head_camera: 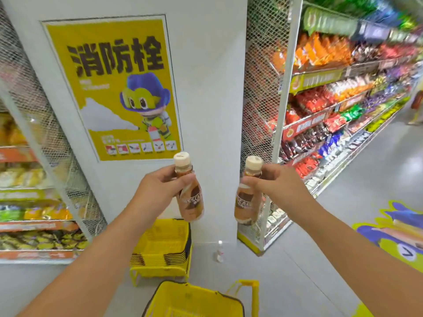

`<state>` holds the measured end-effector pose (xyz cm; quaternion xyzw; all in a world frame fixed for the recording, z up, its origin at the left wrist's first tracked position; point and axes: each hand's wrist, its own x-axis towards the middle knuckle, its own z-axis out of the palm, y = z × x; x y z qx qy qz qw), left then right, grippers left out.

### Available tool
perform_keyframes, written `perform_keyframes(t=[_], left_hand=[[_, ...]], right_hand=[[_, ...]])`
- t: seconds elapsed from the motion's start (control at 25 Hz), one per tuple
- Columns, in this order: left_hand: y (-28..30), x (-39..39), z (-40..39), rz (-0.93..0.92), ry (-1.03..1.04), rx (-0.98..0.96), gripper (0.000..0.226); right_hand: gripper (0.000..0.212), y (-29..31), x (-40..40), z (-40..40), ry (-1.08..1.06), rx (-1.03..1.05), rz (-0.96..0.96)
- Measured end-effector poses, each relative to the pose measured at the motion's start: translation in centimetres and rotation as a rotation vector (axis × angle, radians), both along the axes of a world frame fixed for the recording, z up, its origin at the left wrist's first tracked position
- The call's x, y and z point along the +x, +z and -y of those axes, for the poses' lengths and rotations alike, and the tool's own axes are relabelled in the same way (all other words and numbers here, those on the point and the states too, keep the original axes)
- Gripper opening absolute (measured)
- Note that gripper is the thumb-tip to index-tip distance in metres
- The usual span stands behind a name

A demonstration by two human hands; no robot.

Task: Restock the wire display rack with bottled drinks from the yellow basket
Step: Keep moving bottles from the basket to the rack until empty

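Two bare arms reach forward, each hand holding a coffee bottle upright in front of a white pillar. The left hand [160, 186] curls its fingers round the neck and shoulder of the left bottle [190, 195], the body hanging below the grip toward 6 o'clock. The right hand [274, 186] pinches the right bottle [248, 197] at its neck, thumb in front. Both bottles are smooth plastic with cream ribbed caps and brown wrap labels, lettering slightly blurred, probably a coffee brand. At 6 o'clock the yellow basket [194, 300] of slotted plastic sits on the floor. At 3 o'clock stands a white wire-mesh rack [265, 88].
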<state>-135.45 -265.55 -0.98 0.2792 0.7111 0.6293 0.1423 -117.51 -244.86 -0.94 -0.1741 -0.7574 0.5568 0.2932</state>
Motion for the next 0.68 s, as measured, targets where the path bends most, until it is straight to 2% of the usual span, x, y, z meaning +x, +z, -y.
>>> perform_keyframes(t=[0.16, 0.32, 0.68], left_hand=[[3.3, 1.7, 2.3, 0.017, 0.097, 0.06, 0.023], [4.7, 3.7, 6.9, 0.004, 0.233, 0.042, 0.023], [6.7, 10.4, 25.3, -0.016, 0.636, -0.023, 0.016]], right_hand=[[0.02, 3.6, -0.6, 0.3, 0.145, 0.059, -0.015], [0.017, 5.1, -2.7, 2.7, 0.274, 0.049, -0.046], [0.021, 6.8, -6.6, 18.6, 0.695, -0.028, -0.083]])
